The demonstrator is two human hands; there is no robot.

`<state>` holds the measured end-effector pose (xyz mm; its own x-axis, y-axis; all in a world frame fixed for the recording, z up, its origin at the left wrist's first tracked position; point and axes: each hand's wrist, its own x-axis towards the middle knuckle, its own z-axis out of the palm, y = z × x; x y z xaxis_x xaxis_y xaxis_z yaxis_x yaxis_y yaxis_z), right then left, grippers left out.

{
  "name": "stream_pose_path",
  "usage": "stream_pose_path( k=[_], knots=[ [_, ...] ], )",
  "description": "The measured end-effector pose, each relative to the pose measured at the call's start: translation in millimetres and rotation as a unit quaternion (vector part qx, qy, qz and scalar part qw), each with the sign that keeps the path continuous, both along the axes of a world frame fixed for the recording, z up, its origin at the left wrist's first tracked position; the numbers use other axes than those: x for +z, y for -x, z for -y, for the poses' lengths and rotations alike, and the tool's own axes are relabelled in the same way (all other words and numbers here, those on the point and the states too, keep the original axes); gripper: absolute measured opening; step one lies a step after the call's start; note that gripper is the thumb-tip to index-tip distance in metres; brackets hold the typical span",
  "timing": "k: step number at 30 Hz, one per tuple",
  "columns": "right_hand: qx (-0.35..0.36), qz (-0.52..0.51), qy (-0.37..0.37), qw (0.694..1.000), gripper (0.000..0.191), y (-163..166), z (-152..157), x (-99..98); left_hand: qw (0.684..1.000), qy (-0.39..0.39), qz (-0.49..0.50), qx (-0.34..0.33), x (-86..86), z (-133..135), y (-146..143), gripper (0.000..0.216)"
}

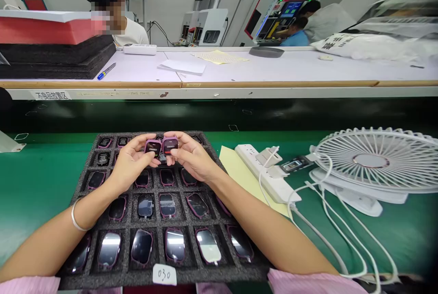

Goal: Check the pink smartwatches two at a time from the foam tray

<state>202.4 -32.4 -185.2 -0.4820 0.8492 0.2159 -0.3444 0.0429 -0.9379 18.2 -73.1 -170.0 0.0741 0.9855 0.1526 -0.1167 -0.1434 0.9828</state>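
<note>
My left hand (pixel 132 162) grips a purple-framed smartwatch body (pixel 153 147) with its screen lit. Beside it, my right hand (pixel 191 157) holds a second purple smartwatch body (pixel 170 145), also lit, with a red patch low on its screen. The two watches are side by side above a black foam tray (pixel 128 239). In the tray's square pockets lie several more watch bodies, such as a dark-screened one (pixel 141 246). Some at the far rows show white text. Both forearms cover part of the tray.
Right of the tray are a yellow sheet (pixel 236 166), a white power strip (pixel 262 173) with plugs and cables, and a white fan (pixel 372 162). A raised shelf (pixel 239 70) crosses behind, bearing foam sheets (pixel 54 57), papers and plastic bags. People sit beyond it.
</note>
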Motion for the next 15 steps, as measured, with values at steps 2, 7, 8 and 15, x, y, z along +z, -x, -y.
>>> stream_pose_path(
  k=[2, 7, 8, 15],
  knots=[
    [-0.005, 0.003, 0.008, 1.0, 0.034, 1, -1, -3.6, 1.0, 0.007, -0.001, 0.001, -1.7, 0, 0, 0.041],
    [-0.011, 0.013, 0.016, 1.0, 0.035, 1, -1, -8.3, 0.999, 0.03, 0.01, -0.006, -6.4, -1, 0, 0.044],
    [-0.009, 0.013, 0.017, 1.0, 0.037, 0, -1, -8.8, 0.999, 0.037, 0.018, -0.009, -7.4, -1, 0, 0.046],
    [0.001, 0.003, 0.083, 0.997, 0.044, 0, 0, -13.8, 0.991, 0.11, 0.074, -0.009, -13.6, -1, 0, 0.052]
  ],
)
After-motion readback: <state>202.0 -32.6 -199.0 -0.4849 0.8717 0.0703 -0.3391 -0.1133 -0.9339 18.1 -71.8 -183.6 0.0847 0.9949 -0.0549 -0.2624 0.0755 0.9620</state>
